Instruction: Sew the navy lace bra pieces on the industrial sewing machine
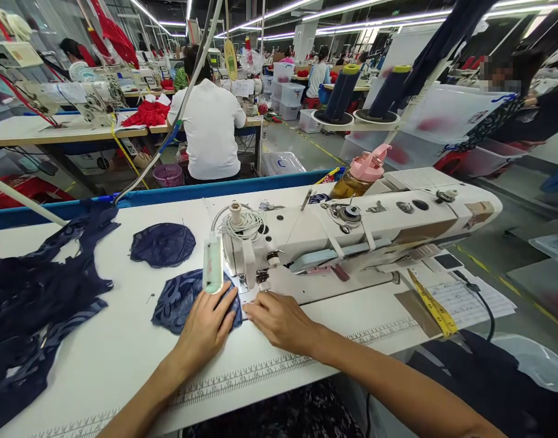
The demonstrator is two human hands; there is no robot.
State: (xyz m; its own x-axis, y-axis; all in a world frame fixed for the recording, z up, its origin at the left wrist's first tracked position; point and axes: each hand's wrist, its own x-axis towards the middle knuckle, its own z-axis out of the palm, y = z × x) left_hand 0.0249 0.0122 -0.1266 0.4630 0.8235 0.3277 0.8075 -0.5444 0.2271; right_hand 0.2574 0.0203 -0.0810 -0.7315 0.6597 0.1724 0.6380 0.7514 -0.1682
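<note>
My left hand [206, 326] lies flat with fingers stretched out on a navy lace fabric piece [176, 299], pressing it to the white table just left of the needle. My right hand [279, 319] rests palm down beside it, its fingers extended toward the presser foot [262, 281] of the white sewing machine [352, 234]. The lace edge sits under the machine head. Whether the right fingertips touch the fabric is hidden.
A second navy lace cup [163, 243] lies behind the first. A heap of navy lace [28, 304] covers the table's left. A pink-capped bottle [361, 176], thread cones [340, 94], a yellow tape measure [431, 304] and papers surround the machine. A person in white [210, 128] sits ahead.
</note>
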